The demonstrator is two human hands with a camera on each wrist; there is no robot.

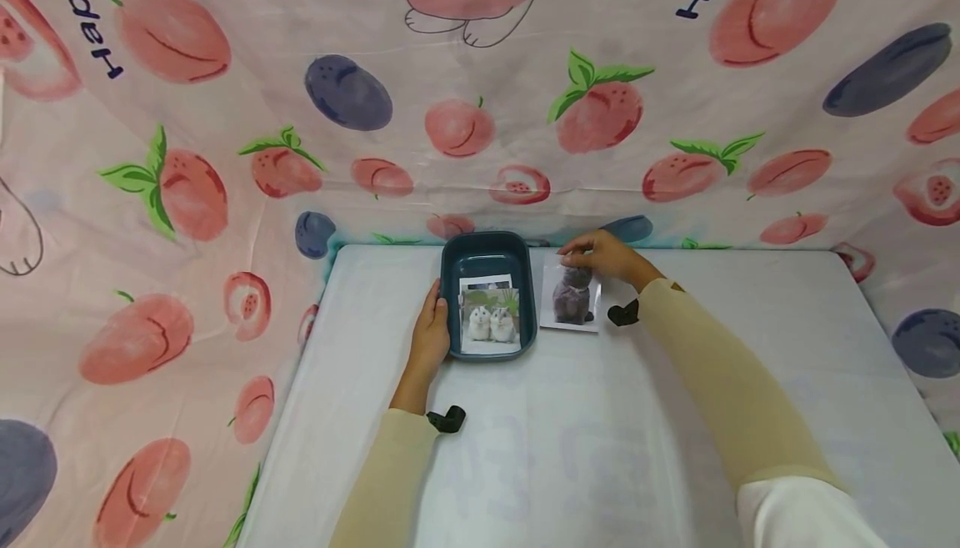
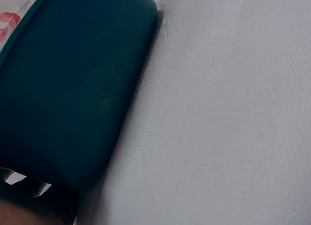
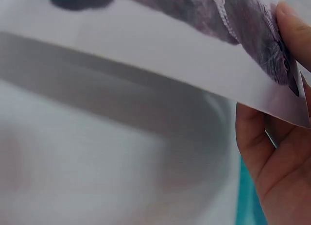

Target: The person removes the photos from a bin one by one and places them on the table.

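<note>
The left hand (image 1: 430, 331) lies against the left wall of the teal tray (image 1: 483, 264); I cannot tell how far its fingers curl. Just right of the tray, over the tabletop (image 1: 615, 448), is a grey-furred animal photo (image 1: 572, 304), long axis near-to-far like the tray's, far end pinched by the right hand (image 1: 604, 256).

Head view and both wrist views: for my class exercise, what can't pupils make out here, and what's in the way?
- Lower photo in the tray: head view, mostly covered by the two-animal photo.
- Top of the grey-animal photo: head view, partly behind the right hand.
- Tray's inside: left wrist view, hidden by its outer wall.
- Left hand: left wrist view, mostly cut off at the lower-left corner.
</note>
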